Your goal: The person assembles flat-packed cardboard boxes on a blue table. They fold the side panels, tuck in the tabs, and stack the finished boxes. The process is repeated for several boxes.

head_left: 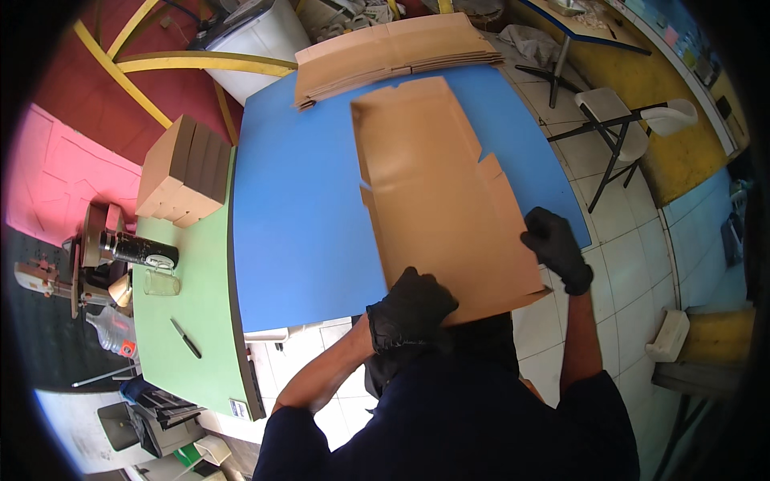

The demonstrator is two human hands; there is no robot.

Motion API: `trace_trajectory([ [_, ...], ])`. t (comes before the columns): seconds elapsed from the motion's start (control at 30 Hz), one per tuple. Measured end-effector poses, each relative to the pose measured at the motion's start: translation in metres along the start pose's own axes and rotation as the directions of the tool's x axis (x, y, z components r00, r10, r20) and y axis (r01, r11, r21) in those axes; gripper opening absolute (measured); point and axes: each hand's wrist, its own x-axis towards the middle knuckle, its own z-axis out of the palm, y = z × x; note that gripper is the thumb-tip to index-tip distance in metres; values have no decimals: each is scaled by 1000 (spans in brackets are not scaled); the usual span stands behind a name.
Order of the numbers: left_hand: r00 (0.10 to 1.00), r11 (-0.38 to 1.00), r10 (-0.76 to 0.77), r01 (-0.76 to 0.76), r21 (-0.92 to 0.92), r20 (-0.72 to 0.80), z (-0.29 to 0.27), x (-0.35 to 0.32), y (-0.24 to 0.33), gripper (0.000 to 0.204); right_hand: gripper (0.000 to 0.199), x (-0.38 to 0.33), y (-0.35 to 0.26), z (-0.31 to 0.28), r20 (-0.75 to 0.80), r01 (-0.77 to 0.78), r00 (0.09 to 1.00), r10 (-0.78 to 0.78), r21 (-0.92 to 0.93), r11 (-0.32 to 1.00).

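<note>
A long brown cardboard box [437,200], partly folded with low side walls raised, lies open on the blue table, its near end jutting past the table's front edge toward my body. My left hand [411,311], in a black glove, is closed over its near left corner. At the right wall, my right hand [557,248], also black-gloved, is curled into a loose fist. Its thumb side meets or nearly meets the cardboard edge; whether it presses there I cannot tell. Slots and a small upright flap [491,167] show along the right wall.
Flat cardboard sheets [393,56] are stacked at the far edge of the blue table [305,216]. On the green table [188,321] to the left are folded boxes [183,172], a black bottle [140,249], a glass [162,282] and a knife [185,338]. A folding chair [616,128] stands right.
</note>
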Motion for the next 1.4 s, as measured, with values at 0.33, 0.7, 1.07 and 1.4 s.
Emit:
trace_trajectory([
  [0.33,779,991,7,78,108,-627,48,35,34,15,26,14,-21,85,-292,90,952,-87,-3,996],
  [0.7,635,999,-18,-9,-31,-772,50,21,25,21,40,-29,-34,63,8,-162,987,163,147,976],
  [1.07,802,848,-498,373,-375,-329,23,31,8,20,49,-56,-66,88,141,-178,983,118,573,800],
  [1.4,865,928,-369,321,-190,-340,39,30,-11,19,48,-64,-46,100,78,-208,977,200,578,789],
])
